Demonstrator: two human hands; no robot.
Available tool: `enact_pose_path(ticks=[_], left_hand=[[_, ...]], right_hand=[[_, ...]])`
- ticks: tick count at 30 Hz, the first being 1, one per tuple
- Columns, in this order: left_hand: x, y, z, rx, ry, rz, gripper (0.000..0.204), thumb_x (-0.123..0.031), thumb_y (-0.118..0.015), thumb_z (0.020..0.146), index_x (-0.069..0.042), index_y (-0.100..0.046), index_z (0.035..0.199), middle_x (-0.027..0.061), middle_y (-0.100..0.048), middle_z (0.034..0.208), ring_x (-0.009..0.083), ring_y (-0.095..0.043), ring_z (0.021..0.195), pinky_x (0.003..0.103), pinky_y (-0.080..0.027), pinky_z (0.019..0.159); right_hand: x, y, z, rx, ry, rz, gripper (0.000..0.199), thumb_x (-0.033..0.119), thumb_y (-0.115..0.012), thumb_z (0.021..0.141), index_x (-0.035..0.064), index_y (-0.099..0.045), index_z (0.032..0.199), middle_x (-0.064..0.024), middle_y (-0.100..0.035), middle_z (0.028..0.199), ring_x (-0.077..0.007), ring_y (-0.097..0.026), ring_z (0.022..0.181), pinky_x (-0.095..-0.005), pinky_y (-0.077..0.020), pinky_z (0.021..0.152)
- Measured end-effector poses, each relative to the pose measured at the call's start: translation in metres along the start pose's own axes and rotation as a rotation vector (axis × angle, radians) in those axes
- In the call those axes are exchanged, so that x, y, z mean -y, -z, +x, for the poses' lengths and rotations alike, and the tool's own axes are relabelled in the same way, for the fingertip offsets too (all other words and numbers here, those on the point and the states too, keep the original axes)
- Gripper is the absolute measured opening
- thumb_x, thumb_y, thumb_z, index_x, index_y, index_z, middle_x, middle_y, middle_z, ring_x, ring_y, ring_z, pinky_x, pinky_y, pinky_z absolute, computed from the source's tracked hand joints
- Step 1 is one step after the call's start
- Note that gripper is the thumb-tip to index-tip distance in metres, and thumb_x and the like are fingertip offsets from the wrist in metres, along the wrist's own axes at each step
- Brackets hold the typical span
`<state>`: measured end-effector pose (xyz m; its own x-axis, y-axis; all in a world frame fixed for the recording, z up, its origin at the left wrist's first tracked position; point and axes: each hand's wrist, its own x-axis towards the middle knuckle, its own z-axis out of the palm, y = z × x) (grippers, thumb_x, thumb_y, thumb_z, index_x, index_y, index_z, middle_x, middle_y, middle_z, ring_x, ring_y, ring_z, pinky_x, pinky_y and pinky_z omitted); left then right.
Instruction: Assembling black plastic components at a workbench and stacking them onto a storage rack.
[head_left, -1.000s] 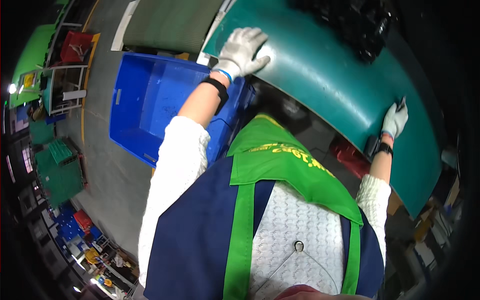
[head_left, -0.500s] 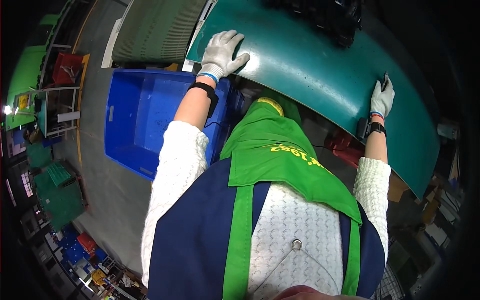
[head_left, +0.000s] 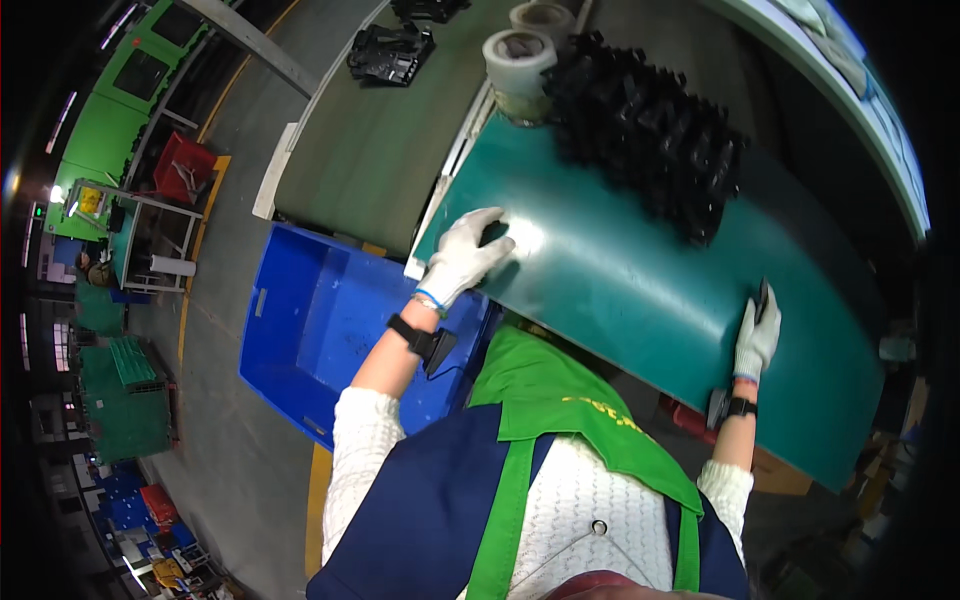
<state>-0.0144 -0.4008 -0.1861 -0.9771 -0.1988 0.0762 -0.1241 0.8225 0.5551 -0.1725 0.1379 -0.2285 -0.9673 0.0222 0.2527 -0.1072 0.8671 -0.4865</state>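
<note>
Left hand (head_left: 465,258) lies flat, fingers apart, on the worktop (head_left: 620,300); right hand (head_left: 757,335) clamps a dark pen-like tool (head_left: 762,297) at three o'clock — light, stiff, gripped mid-shaft.

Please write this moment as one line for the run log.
left hand: flat on green tabletop | right hand: on tabletop, small dark object at fingers | black parts stack: untouched
</note>
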Motion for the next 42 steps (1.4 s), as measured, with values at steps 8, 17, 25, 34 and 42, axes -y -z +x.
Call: enact_pose_path(ticks=[8,17,25,34,42], left_hand=[[0.065,0.14,0.137,-0.184,0.425,-0.956,0.059,-0.039,-0.071,0.093,-0.001,-0.064,0.137,0.0135,-0.071,0.126,0.0275,-0.065,0.117,0.039,-0.051,0.104],[0.182,0.154,0.364,-0.197,0.171,0.915,0.031,-0.029,-0.064,0.087,-0.008,-0.077,0.105,0.0115,-0.075,0.109,0.0298,-0.066,0.104,0.044,-0.051,0.09],[0.209,0.131,0.395,0.096,0.026,0.89,0.031,-0.034,-0.069,0.08,-0.007,-0.073,0.094,0.0147,-0.075,0.1,0.0334,-0.068,0.103,0.047,-0.053,0.093],[0.199,0.212,0.423,-0.006,0.402,0.619,0.048,-0.039,-0.068,0.082,-0.007,-0.074,0.117,0.0214,-0.074,0.114,0.0361,-0.067,0.118,0.048,-0.054,0.101],[0.269,0.176,0.438,-0.052,0.515,0.689,0.06,-0.049,-0.068,0.081,-0.006,-0.072,0.124,0.0245,-0.07,0.125,0.0367,-0.067,0.119,0.048,-0.053,0.101]], right_hand=[[0.004,0.005,0.004,0.054,0.002,0.016,0.045,0.014,-0.064,0.102,0.0061,-0.056,0.146,-0.0188,-0.061,0.13,-0.0332,-0.062,0.118,-0.0405,-0.0493,0.104],[-0.014,0.0,-0.005,0.031,-0.053,-0.093,0.039,0.007,-0.062,0.1,-0.0015,-0.055,0.137,-0.0191,-0.058,0.124,-0.0338,-0.06,0.117,-0.0407,-0.0487,0.103],[0.026,0.008,0.012,0.01,0.055,-0.367,0.031,0.024,-0.066,0.099,-0.0043,-0.067,0.111,-0.0235,-0.069,0.109,-0.0364,-0.068,0.102,-0.0478,-0.0552,0.094],[0.01,0.003,0.01,0.104,-0.032,-0.398,0.038,0.018,-0.065,0.1,-0.0033,-0.06,0.131,-0.0229,-0.066,0.118,-0.0397,-0.065,0.109,-0.0466,-0.0527,0.1],[-0.04,-0.014,-0.017,-0.004,-0.205,-0.139,0.042,0.009,-0.057,0.104,-0.002,-0.049,0.143,-0.0191,-0.054,0.132,-0.0332,-0.056,0.128,-0.0413,-0.0456,0.111]])
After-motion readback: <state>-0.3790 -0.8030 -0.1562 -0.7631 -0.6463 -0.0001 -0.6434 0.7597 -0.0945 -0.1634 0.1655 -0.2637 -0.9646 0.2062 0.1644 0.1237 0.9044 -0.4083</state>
